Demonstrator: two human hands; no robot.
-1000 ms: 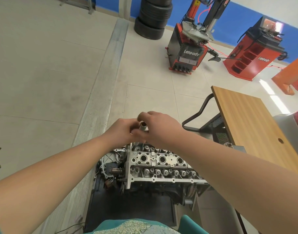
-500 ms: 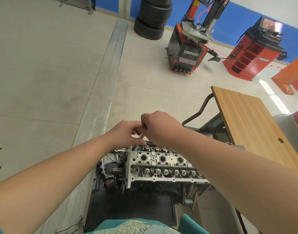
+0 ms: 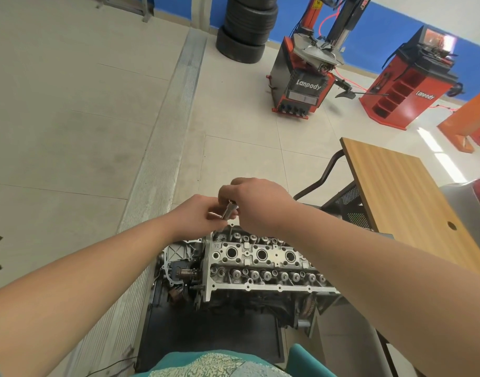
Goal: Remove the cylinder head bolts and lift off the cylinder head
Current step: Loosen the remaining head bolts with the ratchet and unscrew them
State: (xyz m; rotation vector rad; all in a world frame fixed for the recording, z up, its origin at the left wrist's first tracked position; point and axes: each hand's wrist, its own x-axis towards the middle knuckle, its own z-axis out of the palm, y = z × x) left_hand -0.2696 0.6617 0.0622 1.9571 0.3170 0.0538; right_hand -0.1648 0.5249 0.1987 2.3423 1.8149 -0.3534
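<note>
Both hands pinch small metal socket-like piece point(image 3: 228, 210) between them, above far left corner of cylinder head point(image 3: 260, 263). Left hand point(image 3: 198, 213) fingertips closed on lower end; right hand point(image 3: 256, 204) curled over upper end. Piece tilted, clear of head. Cylinder head sits on engine block, on black mat point(image 3: 206, 333), valve springs and three plug wells exposed. Wooden table point(image 3: 402, 191) to right; tyre changer point(image 3: 307, 74) and tyre stack point(image 3: 247, 25) far behind.

Bare cast-metal cylinder head point(image 3: 263, 263), dull silver and gritty, shiny steel socket point(image 3: 229, 211) pinched between fingers, matt black rubber mat point(image 3: 206, 338), wood-grain laminate surface point(image 3: 405, 191), glossy red-painted tyre changer point(image 3: 304, 85), smooth pale floor tiles point(image 3: 70, 104)
</note>
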